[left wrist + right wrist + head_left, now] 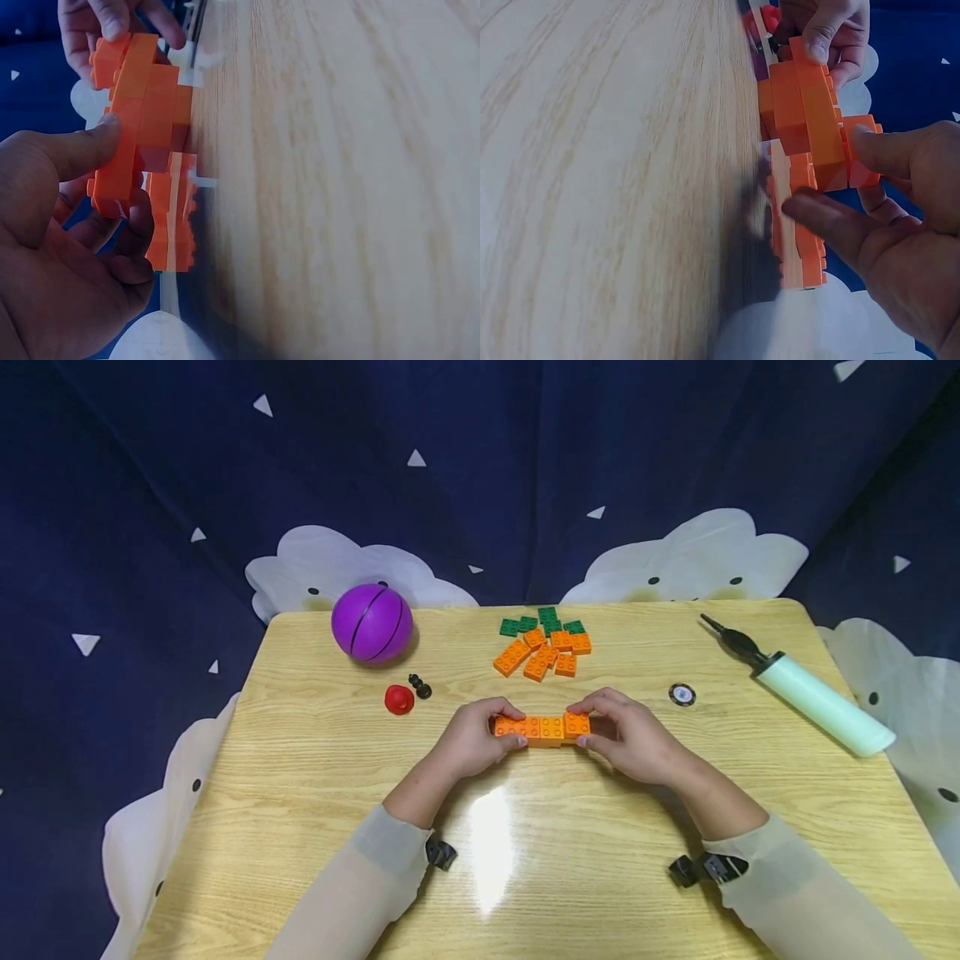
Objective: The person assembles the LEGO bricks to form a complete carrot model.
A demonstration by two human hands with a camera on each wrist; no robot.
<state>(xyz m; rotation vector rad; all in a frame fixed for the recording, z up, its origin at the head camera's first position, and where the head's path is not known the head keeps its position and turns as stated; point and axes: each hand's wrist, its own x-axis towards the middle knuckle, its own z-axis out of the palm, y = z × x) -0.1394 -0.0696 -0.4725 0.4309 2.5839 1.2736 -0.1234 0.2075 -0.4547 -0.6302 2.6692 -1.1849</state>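
A stepped build of orange toy building blocks [551, 729] stands near the middle of the table, its upper row overhanging narrower layers in the left wrist view. My left hand [477, 739] grips the left end of that row between thumb and fingers. At the opposite end, my right hand [630, 739] pinches a small orange block [863, 166] that sits on top of the row. Whether this block is fully pressed down, I cannot tell. Farther back lie loose orange blocks [512, 657] and several green blocks [548, 616].
A purple ball [372, 623] stands at the back left. Nearer lie a red hat-shaped piece [399, 699] and a small black piece [423, 691]. On the right are a round chip [682, 694] and a hand pump [821, 700]. A dark curtain [480, 468] hangs behind the table [300, 827].
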